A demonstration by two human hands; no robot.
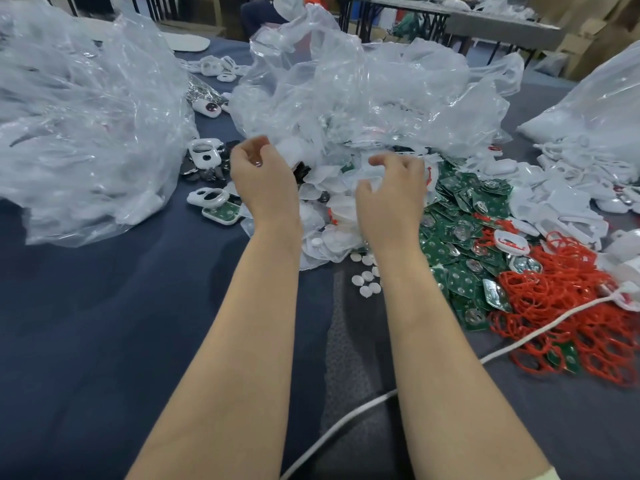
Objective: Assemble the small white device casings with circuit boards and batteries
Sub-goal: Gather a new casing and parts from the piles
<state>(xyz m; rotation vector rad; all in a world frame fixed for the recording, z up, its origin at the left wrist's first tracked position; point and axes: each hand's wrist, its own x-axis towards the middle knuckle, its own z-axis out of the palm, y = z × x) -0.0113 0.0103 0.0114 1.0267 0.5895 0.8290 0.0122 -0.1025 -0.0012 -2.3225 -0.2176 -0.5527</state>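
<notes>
Your left hand [261, 178]: fingers loosely curled, nothing visible in them. Your right hand [391, 199]: fingers curled over clear plastic pieces [332, 237]; grip cannot be told. Your white casings [204, 155]: just left of your left hand. Your green circuit boards [460, 237]: piled just right of your right hand.

- The desk cloth [104, 306] is dark blue-grey, plain.
- The circuit boards [460, 237], heaped toward the desk's right edge, are green with round silver contacts.
- The looped cords [571, 323] beside them are bright red.
- The casings [204, 154] are white, as are the small round caps [367, 282].
- The bags [86, 116] are clear and glossy.
- The cable [346, 424] is white.
</notes>
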